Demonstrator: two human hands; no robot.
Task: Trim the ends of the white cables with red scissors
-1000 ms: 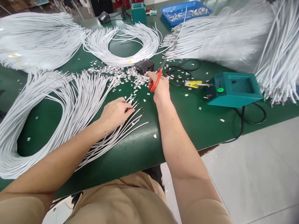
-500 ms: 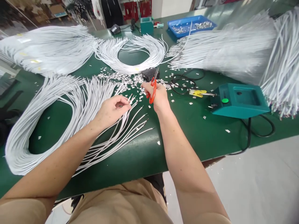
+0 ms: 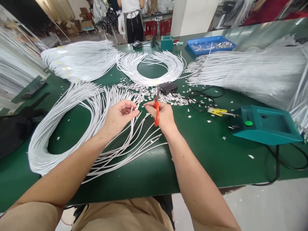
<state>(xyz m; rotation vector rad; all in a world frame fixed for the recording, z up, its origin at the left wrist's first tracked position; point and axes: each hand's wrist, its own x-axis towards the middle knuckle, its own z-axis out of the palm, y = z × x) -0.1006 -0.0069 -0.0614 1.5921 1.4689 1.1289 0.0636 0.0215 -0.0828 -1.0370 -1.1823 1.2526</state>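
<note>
My left hand [image 3: 117,117] is closed in a pinch on a white cable [image 3: 132,126], near its end. Just to its right, my right hand [image 3: 166,117] has its fingers round red-handled scissors [image 3: 157,116], whose blades point away from me. The right thumb and fingertip are close to the cable ends; whether they touch one I cannot tell. Loose white cables [image 3: 120,160] fan out below both hands. They run from a big curved bundle of white cables [image 3: 38,147] on my left. Small silvery-white scraps [image 3: 149,93] lie scattered beyond my hands.
On the right stands a teal soldering-station-like box [image 3: 264,125] with a yellow-handled tool [image 3: 218,111]. A black block [image 3: 168,88] lies among scraps. Further back are a cable coil [image 3: 156,81], more cable bundles [image 3: 79,61], a blue tray [image 3: 192,48] and a person [image 3: 132,19].
The view has tilted up and turned, showing more of the room and a person behind. My right hand with the scissors has come nearer my left hand, which still pinches a cable.
</note>
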